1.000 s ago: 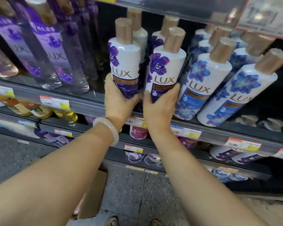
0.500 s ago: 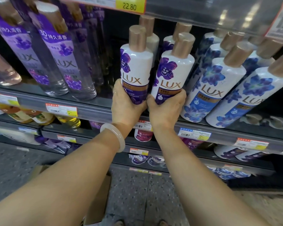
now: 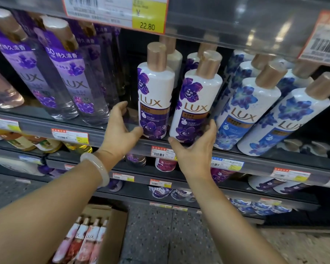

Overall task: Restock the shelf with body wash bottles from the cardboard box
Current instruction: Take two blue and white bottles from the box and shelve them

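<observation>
Two white LUX body wash bottles with purple flowers and gold caps stand side by side at the shelf's front edge: the left bottle [image 3: 154, 100] and the right bottle [image 3: 195, 107]. My left hand [image 3: 120, 130] is beside the left bottle's base, fingers loosely spread, thumb touching the bottle. My right hand [image 3: 195, 149] is spread below the right bottle, fingertips against its right side and thumb at its base. Neither hand is wrapped round a bottle. The cardboard box [image 3: 112, 235] stands on the floor at lower left, with several pink and red bottles [image 3: 84, 242] inside.
Blue-flower LUX bottles [image 3: 250, 113] fill the shelf to the right, clear purple bottles [image 3: 65, 82] to the left, leaving a dark gap beside the left bottle. The shelf rail [image 3: 103, 136] carries price tags. A 22.80 tag [image 3: 149, 25] hangs overhead. Lower shelves hold more bottles.
Both hands gripped the two purple bottles and set them on the shelf. Now the fingers have opened and the hands have drawn back from the bottles. The view has tilted down, showing the box.
</observation>
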`<act>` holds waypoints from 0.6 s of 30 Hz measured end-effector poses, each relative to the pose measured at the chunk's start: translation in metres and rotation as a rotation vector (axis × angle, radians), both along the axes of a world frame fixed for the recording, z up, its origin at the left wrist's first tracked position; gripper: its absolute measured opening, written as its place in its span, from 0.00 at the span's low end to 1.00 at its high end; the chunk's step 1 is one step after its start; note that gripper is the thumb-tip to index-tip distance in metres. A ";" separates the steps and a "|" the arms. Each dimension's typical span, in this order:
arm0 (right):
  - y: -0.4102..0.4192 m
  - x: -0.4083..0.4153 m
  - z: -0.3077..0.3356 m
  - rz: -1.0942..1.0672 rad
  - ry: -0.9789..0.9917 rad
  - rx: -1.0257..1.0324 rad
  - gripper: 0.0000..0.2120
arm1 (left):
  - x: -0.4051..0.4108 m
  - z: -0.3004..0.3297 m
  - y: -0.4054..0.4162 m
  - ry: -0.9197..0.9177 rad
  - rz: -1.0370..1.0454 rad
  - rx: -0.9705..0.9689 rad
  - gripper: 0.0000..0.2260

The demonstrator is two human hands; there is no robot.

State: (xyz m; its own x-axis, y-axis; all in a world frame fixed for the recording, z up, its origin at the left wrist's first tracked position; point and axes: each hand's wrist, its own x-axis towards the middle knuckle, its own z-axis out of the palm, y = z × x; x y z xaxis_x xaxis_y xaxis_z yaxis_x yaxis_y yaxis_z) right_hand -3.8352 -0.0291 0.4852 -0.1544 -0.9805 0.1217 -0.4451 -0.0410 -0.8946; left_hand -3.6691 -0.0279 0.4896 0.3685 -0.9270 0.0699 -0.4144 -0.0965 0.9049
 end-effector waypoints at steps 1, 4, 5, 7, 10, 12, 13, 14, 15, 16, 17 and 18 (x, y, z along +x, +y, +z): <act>0.001 0.000 0.000 0.002 0.005 -0.001 0.49 | 0.003 0.003 0.000 -0.001 -0.022 0.012 0.33; 0.004 0.003 -0.001 0.010 0.019 -0.004 0.47 | 0.007 0.004 -0.002 -0.013 -0.094 0.026 0.34; 0.005 0.002 -0.002 0.009 0.028 0.000 0.47 | 0.007 0.004 -0.002 -0.010 -0.102 0.031 0.33; 0.007 0.001 -0.005 0.006 0.045 0.018 0.46 | 0.007 0.005 -0.005 0.030 -0.079 0.041 0.27; 0.009 -0.003 -0.008 0.003 0.045 0.036 0.44 | 0.009 0.010 -0.009 0.090 0.018 0.027 0.17; 0.010 -0.005 -0.009 -0.003 0.053 0.025 0.42 | 0.010 0.015 -0.010 0.074 0.029 0.016 0.15; 0.011 -0.006 -0.009 -0.006 0.059 0.020 0.41 | 0.010 0.016 -0.009 0.073 0.016 0.005 0.15; 0.012 -0.006 -0.010 -0.008 0.062 0.017 0.41 | 0.010 0.016 -0.008 0.092 -0.005 -0.012 0.17; 0.013 -0.006 -0.010 -0.009 0.062 0.017 0.41 | 0.010 0.015 -0.007 0.128 -0.027 -0.020 0.19; 0.013 -0.005 -0.010 -0.010 0.057 0.018 0.41 | 0.010 0.012 -0.006 0.161 -0.051 -0.017 0.24; 0.012 -0.005 -0.009 -0.009 0.052 0.021 0.41 | 0.009 0.009 -0.006 0.168 -0.079 -0.006 0.31; 0.012 -0.004 -0.008 -0.010 0.050 0.021 0.41 | 0.008 0.005 -0.005 0.140 -0.116 0.011 0.37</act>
